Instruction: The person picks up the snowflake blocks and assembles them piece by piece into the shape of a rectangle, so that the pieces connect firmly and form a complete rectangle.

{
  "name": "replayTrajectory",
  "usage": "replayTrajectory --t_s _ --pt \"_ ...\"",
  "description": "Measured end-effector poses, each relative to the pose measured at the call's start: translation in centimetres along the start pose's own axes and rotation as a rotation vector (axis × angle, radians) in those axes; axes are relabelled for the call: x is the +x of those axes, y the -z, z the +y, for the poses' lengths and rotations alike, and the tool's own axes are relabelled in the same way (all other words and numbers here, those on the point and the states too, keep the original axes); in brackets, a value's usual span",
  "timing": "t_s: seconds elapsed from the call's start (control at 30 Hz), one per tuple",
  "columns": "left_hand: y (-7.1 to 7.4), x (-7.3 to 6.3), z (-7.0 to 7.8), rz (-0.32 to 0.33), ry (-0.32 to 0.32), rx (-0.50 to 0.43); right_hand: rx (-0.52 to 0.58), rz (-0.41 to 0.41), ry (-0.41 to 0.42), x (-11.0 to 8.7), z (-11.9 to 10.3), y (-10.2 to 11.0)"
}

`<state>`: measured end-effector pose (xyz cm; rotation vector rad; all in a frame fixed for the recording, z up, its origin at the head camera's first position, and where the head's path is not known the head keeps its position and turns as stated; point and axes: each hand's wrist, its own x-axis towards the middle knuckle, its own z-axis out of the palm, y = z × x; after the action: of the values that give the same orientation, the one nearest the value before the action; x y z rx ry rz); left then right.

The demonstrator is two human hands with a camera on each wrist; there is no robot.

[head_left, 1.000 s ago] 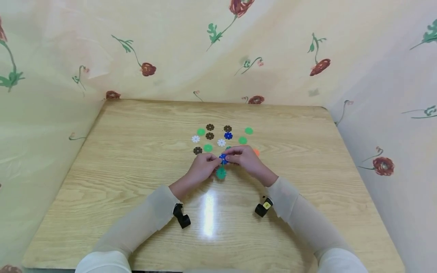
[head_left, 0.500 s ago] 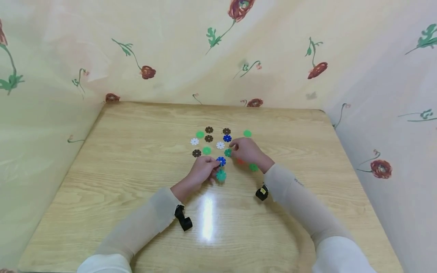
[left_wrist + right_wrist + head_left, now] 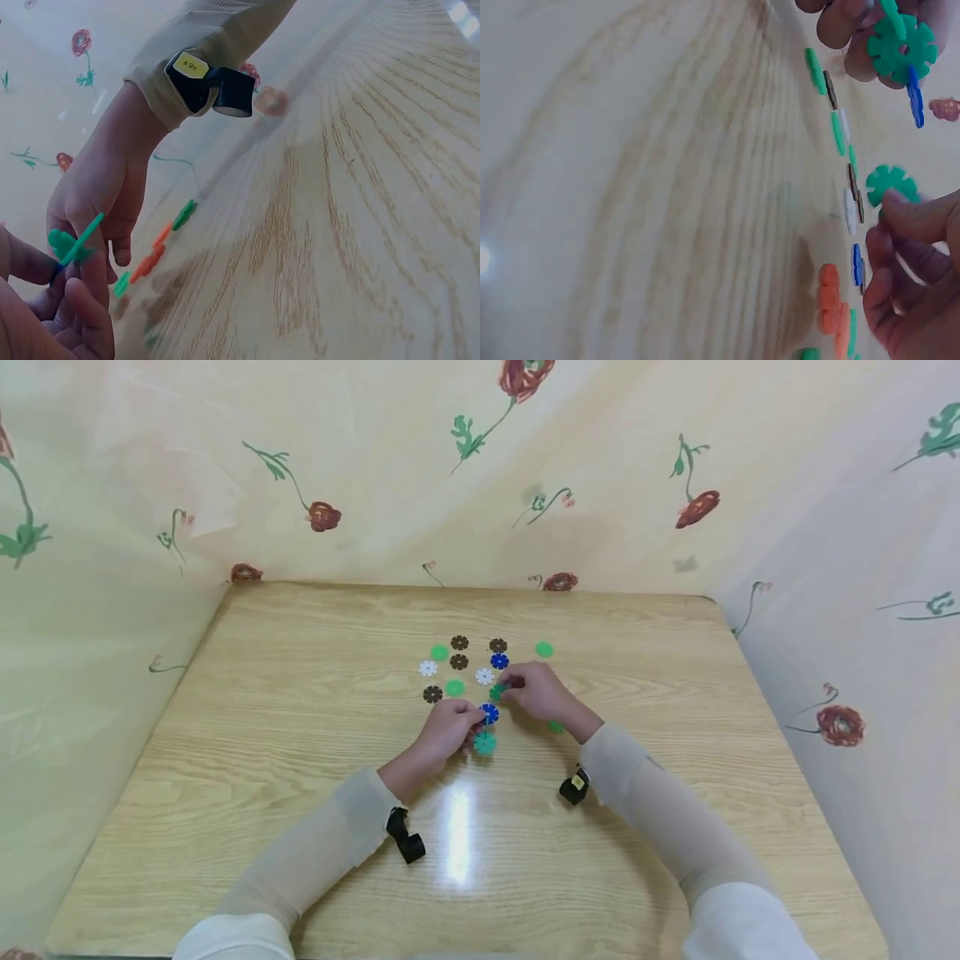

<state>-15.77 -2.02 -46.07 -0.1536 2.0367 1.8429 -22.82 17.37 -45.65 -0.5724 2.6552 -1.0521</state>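
My left hand (image 3: 442, 731) pinches a blue notched disc (image 3: 491, 714) that is joined to a green notched disc (image 3: 484, 743) below it. In the right wrist view the joined piece shows a green disc (image 3: 885, 52) facing the camera, another green one edge-on and the blue disc (image 3: 916, 101) slotted in at an angle. Further right, my right hand (image 3: 542, 692) pinches a separate green notched disc (image 3: 497, 692) between thumb and fingers. That loose disc (image 3: 889, 182) is held up off the table in the right wrist view, apart from the joined piece.
Beyond the hands lie several flat notched discs: brown (image 3: 459, 662), white (image 3: 484, 677), blue (image 3: 499, 661) and light green (image 3: 455, 687). Orange discs (image 3: 829, 298) and a green disc (image 3: 556, 727) lie by the right forearm. Flowered cloth (image 3: 375, 485) encloses the wooden table (image 3: 300, 652).
My right hand has let go of the blue disc, moved away to the right, and picked up a green disc. The left hand keeps hold of the joined piece in nearly the same place.
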Motion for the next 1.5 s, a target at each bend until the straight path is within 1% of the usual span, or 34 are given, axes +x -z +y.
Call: replayTrajectory --t_s 0.1,0.23,0.3,0.5,0.67,0.8,0.9,1.03,1.17,1.3,1.4,1.5 --pt "0.1 -0.1 0.1 0.002 -0.015 0.009 0.05 0.004 0.066 -0.4 0.2 0.1" --pt "0.1 -0.2 -0.1 -0.008 -0.039 0.012 0.082 -0.029 0.12 -1.0 0.0 0.0" --pt "0.2 -0.2 -0.3 -0.017 -0.047 0.01 0.091 -0.045 0.132 -1.2 -0.2 0.0" --pt "0.2 0.0 -0.7 -0.029 -0.062 0.004 0.137 -0.057 0.169 -1.4 -0.9 0.2" --pt "0.2 -0.3 -0.6 -0.036 -0.074 0.007 0.156 -0.083 0.188 -1.4 -1.1 0.3" --pt "0.3 -0.3 -0.7 -0.035 -0.091 0.015 0.156 -0.092 0.217 -1.4 -1.2 0.3" --pt "0.3 -0.4 -0.7 -0.033 -0.096 0.003 0.145 -0.089 0.243 -1.3 -1.4 0.3" --pt "0.3 -0.7 -0.8 -0.019 -0.092 -0.036 0.109 -0.087 0.321 -1.4 -1.7 0.2" --pt "0.1 -0.8 -1.0 0.0 -0.078 -0.071 0.075 -0.059 0.381 -1.6 -1.9 0.1" --pt "0.0 -0.8 -1.1 0.003 -0.068 -0.078 0.066 -0.031 0.395 -1.7 -2.2 0.1" --pt "0.0 -0.8 -1.1 -0.019 -0.055 -0.075 0.069 -0.029 0.391 -1.7 -2.6 0.1" --pt "0.1 -0.7 -0.9 -0.041 -0.062 -0.065 0.067 -0.031 0.37 -1.7 -2.8 0.1"
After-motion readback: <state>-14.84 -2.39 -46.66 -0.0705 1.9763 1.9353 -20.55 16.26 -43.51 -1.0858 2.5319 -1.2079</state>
